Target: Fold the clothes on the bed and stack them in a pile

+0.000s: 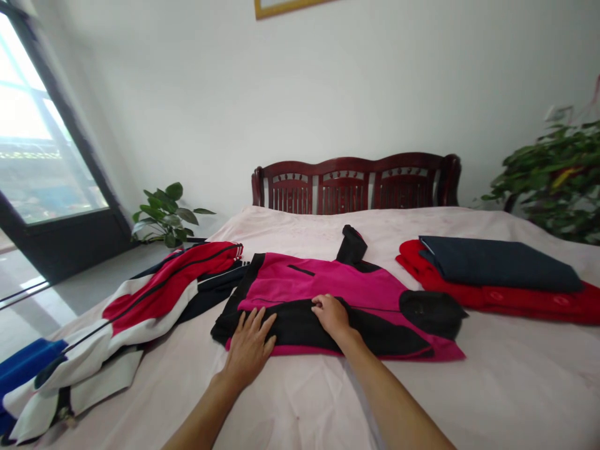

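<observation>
A pink and black jacket (328, 281) lies partly folded in the middle of the bed (492, 387). My left hand (249, 347) rests flat on its near left black part, fingers spread. My right hand (332, 315) sits on the black sleeve folded across the jacket's middle, its fingers curled and pinching the fabric edge. A black sleeve or collar end (352, 245) sticks up at the jacket's far side.
A red, white and black jacket (140, 306) lies crumpled at the left, with a blue cloth (23, 365) beyond it. A dark navy folded garment (497, 264) lies on folded red clothes (515, 297) at the right. A wooden headboard (356, 184) and potted plants (557, 175) stand behind.
</observation>
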Motion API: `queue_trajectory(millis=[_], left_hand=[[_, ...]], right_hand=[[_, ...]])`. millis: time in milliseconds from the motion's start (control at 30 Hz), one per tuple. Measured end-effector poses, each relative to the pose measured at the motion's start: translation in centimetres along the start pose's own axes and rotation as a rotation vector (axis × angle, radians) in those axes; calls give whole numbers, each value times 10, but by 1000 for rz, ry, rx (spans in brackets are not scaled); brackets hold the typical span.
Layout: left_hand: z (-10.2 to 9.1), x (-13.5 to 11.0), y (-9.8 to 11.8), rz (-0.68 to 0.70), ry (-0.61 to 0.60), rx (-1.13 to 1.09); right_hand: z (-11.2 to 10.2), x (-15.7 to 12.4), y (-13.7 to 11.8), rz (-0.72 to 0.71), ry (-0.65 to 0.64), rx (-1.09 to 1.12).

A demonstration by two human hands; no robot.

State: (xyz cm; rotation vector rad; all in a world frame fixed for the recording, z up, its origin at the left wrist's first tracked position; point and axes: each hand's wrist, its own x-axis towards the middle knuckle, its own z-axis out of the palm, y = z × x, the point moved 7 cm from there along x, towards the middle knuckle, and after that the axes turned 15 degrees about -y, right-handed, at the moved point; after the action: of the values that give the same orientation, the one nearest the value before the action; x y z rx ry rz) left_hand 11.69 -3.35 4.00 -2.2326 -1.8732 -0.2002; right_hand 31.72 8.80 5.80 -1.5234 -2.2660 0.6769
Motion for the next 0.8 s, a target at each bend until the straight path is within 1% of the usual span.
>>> queue_trajectory(millis=[67, 133, 300, 433, 567, 667, 733, 800], left_hand=[[1, 0, -1, -3, 1, 3], [2, 1, -1, -8, 3, -2], [1, 0, -1, -5, 11, -22], [0, 0, 0, 0, 16, -26], [1, 0, -1, -1, 8, -19], [2, 0, -1, -2, 11, -25], [1, 0, -1, -2, 17, -33], [1, 0, -2, -3, 17, -39]], right_hand=[[8, 7, 7, 58, -10, -6], [11, 10, 11, 88, -13, -19], [8, 14, 8, 131, -18, -39], [9, 16, 7, 179, -26, 8], [12, 18, 13, 218, -17, 89], [12, 20, 21, 243, 12, 189], [11, 21, 26, 229, 40, 280], [8, 18, 29, 178, 72, 386]])
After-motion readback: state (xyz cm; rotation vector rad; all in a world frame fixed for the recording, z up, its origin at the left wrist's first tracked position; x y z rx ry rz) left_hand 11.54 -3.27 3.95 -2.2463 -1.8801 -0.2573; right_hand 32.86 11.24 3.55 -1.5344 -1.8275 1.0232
